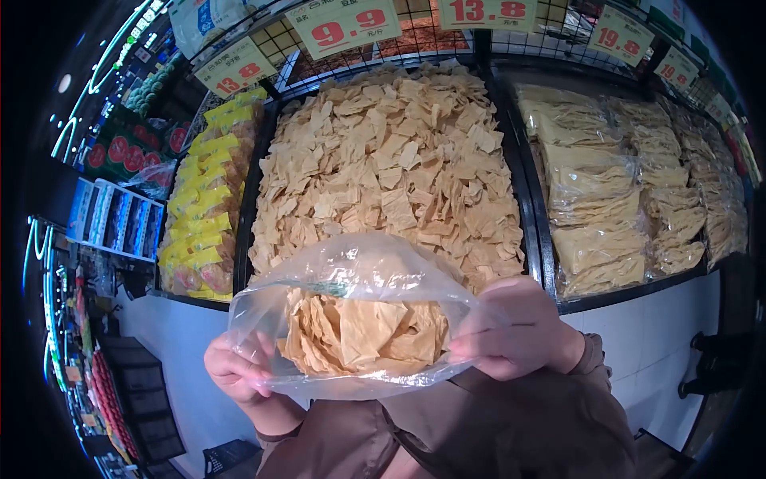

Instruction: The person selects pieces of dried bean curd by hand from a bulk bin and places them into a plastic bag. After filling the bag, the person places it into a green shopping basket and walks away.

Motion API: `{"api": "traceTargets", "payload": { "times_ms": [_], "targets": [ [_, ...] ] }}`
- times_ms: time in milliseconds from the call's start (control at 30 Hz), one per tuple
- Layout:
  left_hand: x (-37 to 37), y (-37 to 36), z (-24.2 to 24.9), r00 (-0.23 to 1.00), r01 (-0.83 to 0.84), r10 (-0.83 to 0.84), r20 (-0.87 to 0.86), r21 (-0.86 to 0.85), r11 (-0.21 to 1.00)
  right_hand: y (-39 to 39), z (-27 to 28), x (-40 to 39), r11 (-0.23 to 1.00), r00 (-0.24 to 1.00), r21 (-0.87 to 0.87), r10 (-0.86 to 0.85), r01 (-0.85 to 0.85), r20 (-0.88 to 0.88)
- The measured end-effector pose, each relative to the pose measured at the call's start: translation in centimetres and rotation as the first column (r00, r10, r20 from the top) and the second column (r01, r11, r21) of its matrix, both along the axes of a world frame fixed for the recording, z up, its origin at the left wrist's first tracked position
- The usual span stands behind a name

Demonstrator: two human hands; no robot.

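A clear plastic bag [351, 259] is stretched wide at its mouth in front of my chest. Inside lie several dried tofu skin pieces [363, 331], pale tan and crinkled. My left hand [239, 363] pinches the bag's rim on the left side. On the opposite side, my right hand [511, 331] grips the rim, its fingers wrapped over the film. Just beyond the bag, a black-edged bin holds a broad heap of loose tofu skin pieces [391, 160]; the bag covers the heap's near edge.
Yellow-labelled packets [209, 191] fill the bin at left. Wrapped bundles of dried bean curd sticks [594, 184] lie in the right bin. Price signs [343, 28] hang along a wire rack at the back. Black crates [140, 391] stand on the lower left.
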State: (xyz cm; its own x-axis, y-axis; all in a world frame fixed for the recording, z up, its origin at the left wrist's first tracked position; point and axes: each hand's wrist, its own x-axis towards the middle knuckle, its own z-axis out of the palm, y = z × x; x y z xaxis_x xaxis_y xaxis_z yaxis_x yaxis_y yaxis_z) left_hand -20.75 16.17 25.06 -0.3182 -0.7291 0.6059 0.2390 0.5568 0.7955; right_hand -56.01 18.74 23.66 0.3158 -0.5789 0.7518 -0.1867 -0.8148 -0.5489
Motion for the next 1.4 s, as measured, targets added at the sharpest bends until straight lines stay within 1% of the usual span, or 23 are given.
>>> {"api": "traceTargets", "payload": {
  "times_ms": [133, 200, 267, 333, 400, 467, 500, 633, 733, 767, 800, 833, 867, 933, 967, 1000, 1067, 1133, 1200, 1233, 1267, 1333, 1400],
  "targets": [
    [-0.6, -1.0, -0.1, 0.950, -0.251, 0.252, 0.184, -0.027, 0.968, -1.3, 0.2, 0.0, 0.988, 0.992, 0.086, -0.128, 0.128, -0.009],
    [-0.2, -0.8, 0.6, 0.989, -0.020, 0.035, 0.147, -0.102, 0.995, -0.6, 1.3, -0.1, 1.000, 0.998, 0.027, 0.000, 0.001, -0.067],
    [-0.1, -0.8, 0.7, 0.998, 0.022, -0.017, 0.057, -0.086, 0.996, -0.7, 1.1, 0.0, 0.998, 0.998, 0.025, 0.056, -0.057, 0.017],
    [-0.5, -1.3, 0.0, 0.975, -0.207, 0.208, 0.076, -0.016, 0.978, -1.7, 0.7, -0.3, 0.993, 0.993, 0.054, -0.098, 0.101, -0.062],
    [-0.3, -1.3, 0.1, 0.954, -0.274, 0.275, 0.117, -0.023, 0.962, -1.7, 0.7, 0.0, 0.990, 0.991, 0.056, -0.132, 0.133, -0.019],
    [-0.1, -0.6, 0.6, 0.993, -0.020, 0.027, 0.112, -0.067, 0.998, -1.2, 1.3, -0.1, 1.000, 0.999, -0.001, -0.005, 0.005, -0.034],
    [0.2, -0.6, 0.5, 0.994, 0.019, -0.009, 0.112, -0.083, 0.996, -1.3, 1.8, -0.2, 1.000, 0.998, -0.021, 0.003, -0.004, -0.061],
    [-0.5, -1.2, -0.2, 0.965, -0.218, 0.216, 0.146, -0.003, 0.976, -2.0, 0.6, -0.1, 0.981, 0.987, 0.112, -0.155, 0.158, -0.033],
    [0.1, -0.8, 1.0, 0.982, 0.102, -0.082, 0.172, -0.114, 0.988, -1.4, 0.9, -0.5, 0.999, 0.999, 0.019, -0.034, 0.034, -0.012],
    [0.0, -0.9, 0.6, 0.983, 0.095, -0.076, 0.169, -0.105, 0.990, -1.6, 0.6, -0.2, 0.999, 0.997, 0.011, -0.054, 0.053, 0.047],
    [-0.3, -1.2, 0.1, 0.991, -0.039, 0.047, 0.129, -0.058, 0.998, -1.8, 0.5, -0.2, 0.999, 0.998, 0.011, -0.044, 0.043, 0.043],
    [-0.4, -1.3, -0.1, 0.981, -0.171, 0.171, 0.094, -0.011, 0.985, -2.0, 0.4, -0.1, 0.991, 0.992, 0.048, -0.123, 0.122, 0.002],
    [-0.4, -1.3, 0.2, 0.980, -0.175, 0.176, 0.093, -0.022, 0.984, -2.3, 0.4, -0.1, 0.976, 0.978, 0.074, -0.205, 0.207, -0.038],
    [-0.5, -1.1, 1.2, 0.970, -0.007, 0.036, 0.241, -0.119, 0.993, -1.8, 1.0, -0.4, 0.978, 0.973, 0.046, -0.195, 0.202, -0.125],
    [0.0, -1.3, 1.3, 0.970, 0.114, -0.077, 0.232, -0.148, 0.982, -1.6, 1.3, -0.5, 0.992, 0.990, 0.023, -0.121, 0.123, -0.071],
    [-0.1, -1.3, 1.1, 0.970, 0.109, -0.074, 0.231, -0.142, 0.984, -1.5, 1.5, -0.5, 0.999, 0.999, -0.005, -0.040, 0.039, -0.021],
    [-0.2, -1.7, 0.3, 0.996, -0.048, 0.051, 0.079, -0.044, 0.998, -2.0, 1.2, -0.2, 0.997, 0.997, -0.043, -0.068, 0.069, 0.019],
    [-0.3, -1.9, 0.6, 0.982, -0.148, 0.149, 0.120, -0.018, 0.989, -2.4, 1.0, -0.4, 0.988, 0.986, 0.027, -0.152, 0.154, -0.065],
    [-0.5, -1.6, 2.2, 0.955, 0.096, -0.062, 0.292, -0.102, 0.990, -1.8, 1.7, -0.4, 0.993, 0.989, 0.016, -0.117, 0.119, -0.091],
    [0.0, -1.2, 1.3, 0.968, 0.143, -0.105, 0.229, -0.157, 0.977, -1.6, 1.6, -0.5, 0.999, 0.999, 0.023, -0.044, 0.044, -0.021],
    [0.0, -1.1, 1.0, 0.969, 0.136, -0.099, 0.228, -0.152, 0.979, -1.5, 1.7, -0.6, 0.999, 0.998, 0.023, 0.033, -0.035, 0.050],
    [-0.6, -1.4, 0.8, 0.987, -0.094, 0.094, 0.129, -0.003, 0.996, -1.7, 2.2, -0.4, 0.999, 0.998, -0.003, -0.052, 0.052, 0.020],
    [-0.7, -1.8, 1.0, 0.970, -0.172, 0.174, 0.168, -0.026, 0.985, -2.0, 1.7, -0.3, 0.979, 0.977, 0.031, -0.200, 0.202, -0.067]
  ]
}}
